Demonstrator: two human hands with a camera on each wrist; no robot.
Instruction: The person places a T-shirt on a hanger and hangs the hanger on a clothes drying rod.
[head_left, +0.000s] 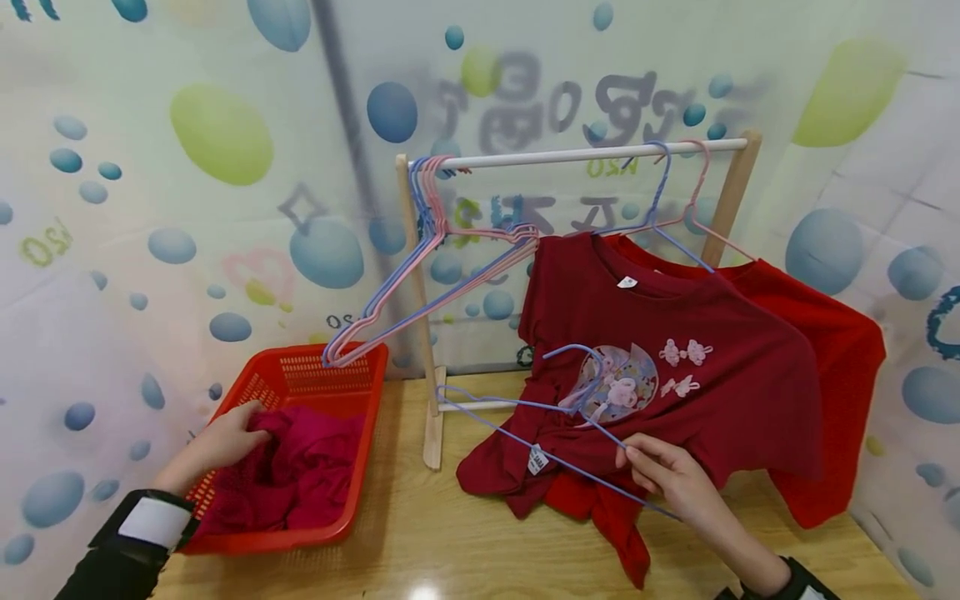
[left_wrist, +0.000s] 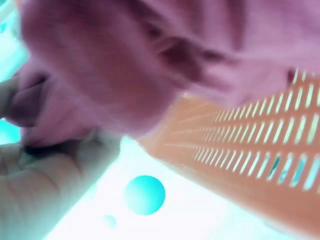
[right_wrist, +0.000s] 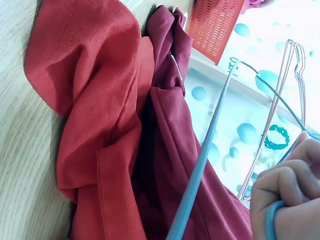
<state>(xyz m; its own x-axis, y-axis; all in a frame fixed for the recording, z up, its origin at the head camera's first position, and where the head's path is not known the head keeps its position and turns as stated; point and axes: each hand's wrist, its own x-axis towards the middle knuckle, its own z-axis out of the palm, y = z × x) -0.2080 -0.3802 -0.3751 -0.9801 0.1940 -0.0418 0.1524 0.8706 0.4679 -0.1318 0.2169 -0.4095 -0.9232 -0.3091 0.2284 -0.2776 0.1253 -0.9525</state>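
My left hand reaches over the side of the red basket and grips a crumpled crimson garment inside it. Up close in the left wrist view, the thumb and fingers pinch a fold of the cloth. My right hand holds a blue hanger by one shoulder, hook toward the rack. The hanger is bare and hovers before a maroon T-shirt with pink floral decoration. In the right wrist view the fingers curl round the hanger wire.
A wooden rack with a white rail stands against a bubble-print curtain. Several pink and blue hangers hang at its left end. At the right hang the maroon shirt and a bright red garment, their lower parts reaching the wooden table.
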